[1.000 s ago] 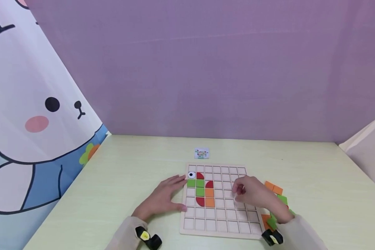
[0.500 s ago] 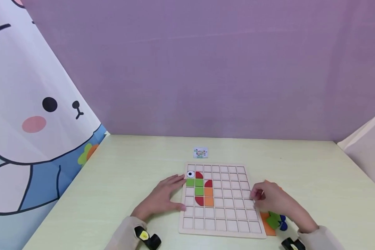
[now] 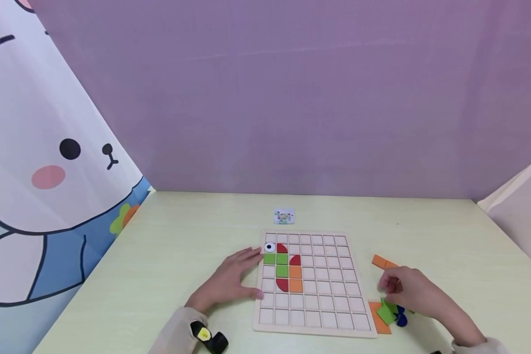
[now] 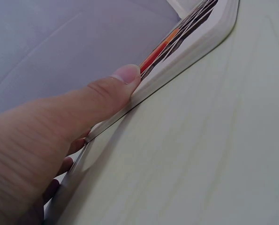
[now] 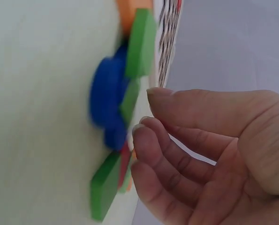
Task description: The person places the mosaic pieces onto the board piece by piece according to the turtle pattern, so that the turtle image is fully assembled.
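A pale wooden grid board [image 3: 318,314] lies on the table. In its left columns sit an eye tile [image 3: 270,247], green tiles [image 3: 281,271], orange tiles [image 3: 295,285] and red quarter-round tiles [image 3: 282,284]. My left hand [image 3: 230,280] rests against the board's left edge with fingers spread; in the left wrist view the thumb [image 4: 106,96] touches the rim. My right hand [image 3: 409,290] hovers over the loose pieces right of the board, fingers loosely bent with nothing between them. Close to its fingertips in the right wrist view are a green block [image 5: 141,44] and blue rounded pieces [image 5: 104,93].
A small printed picture card [image 3: 284,216] lies behind the board. Loose orange tiles [image 3: 382,261] and an orange piece [image 3: 380,322] lie beside the board's right edge. A purple backdrop [image 3: 309,98] rises behind the table, with a cartoon-printed cloth [image 3: 35,123] at left.
My right hand has moved right and toward me, from over the board's right side to the loose pieces, uncovering the board's right columns. The left hand stays at the board's edge.
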The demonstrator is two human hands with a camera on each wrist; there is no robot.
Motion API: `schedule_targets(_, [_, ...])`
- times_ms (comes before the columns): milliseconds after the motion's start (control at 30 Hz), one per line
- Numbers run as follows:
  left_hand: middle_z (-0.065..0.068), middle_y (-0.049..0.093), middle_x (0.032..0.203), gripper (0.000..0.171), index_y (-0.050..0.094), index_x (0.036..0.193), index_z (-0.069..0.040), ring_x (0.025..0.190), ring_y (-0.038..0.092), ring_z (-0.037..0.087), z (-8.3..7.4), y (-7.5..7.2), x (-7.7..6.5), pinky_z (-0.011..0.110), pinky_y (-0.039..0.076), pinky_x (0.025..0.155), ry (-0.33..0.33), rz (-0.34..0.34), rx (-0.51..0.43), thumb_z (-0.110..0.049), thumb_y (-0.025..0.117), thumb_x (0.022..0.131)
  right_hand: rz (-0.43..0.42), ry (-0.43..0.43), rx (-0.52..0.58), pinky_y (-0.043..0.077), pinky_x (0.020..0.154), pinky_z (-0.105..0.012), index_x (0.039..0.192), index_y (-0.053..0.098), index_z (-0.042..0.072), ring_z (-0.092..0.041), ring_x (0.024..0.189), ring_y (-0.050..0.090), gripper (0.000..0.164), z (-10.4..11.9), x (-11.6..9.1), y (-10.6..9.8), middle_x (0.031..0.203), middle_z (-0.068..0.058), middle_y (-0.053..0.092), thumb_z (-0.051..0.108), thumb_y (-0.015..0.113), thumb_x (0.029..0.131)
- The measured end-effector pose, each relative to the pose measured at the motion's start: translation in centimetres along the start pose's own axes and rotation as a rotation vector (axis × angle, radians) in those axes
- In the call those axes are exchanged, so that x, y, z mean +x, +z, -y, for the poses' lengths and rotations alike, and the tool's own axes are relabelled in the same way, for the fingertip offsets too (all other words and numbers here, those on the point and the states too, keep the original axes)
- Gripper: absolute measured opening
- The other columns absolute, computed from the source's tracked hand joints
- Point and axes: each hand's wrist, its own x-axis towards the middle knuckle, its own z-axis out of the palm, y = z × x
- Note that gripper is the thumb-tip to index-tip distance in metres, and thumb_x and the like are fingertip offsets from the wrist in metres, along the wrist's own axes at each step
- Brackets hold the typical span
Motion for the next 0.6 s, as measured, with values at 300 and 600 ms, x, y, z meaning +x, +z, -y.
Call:
schedule_targets(300, [-0.001,0.029,0.156,0.095,0.037,0.147,-0.018,0.145,0.022,0.029,-0.1,0.0,-0.1,0.058,0.020,0.115,-0.011,0.004,-0.004,-0.066,0.068,0.071,0.015,0.097,0.006,0.044,0.057,-0.020,0.088,0.064,0.006,-0.014,0.072,0.050,0.021,-1.4,-0.9,-0.2,0.078,0.000,0.059,-0.003,0.074,0.072])
schedule_targets(600, [-0.002,0.029,0.156,0.095,0.037,0.147,-0.018,0.145,0.022,0.028,-0.2,-0.1,-0.1,0.057,0.020,0.115,-0.015,-0.001,-0.010,-0.067,0.067,0.071,0.024,0.171,-0.031,0.044,0.058,-0.021,0.092,0.066,0.004,-0.015,0.073,0.050,0.026,-1.7,-1.3,-0.4,0.077,0.001,0.059,0.001,0.079,0.069])
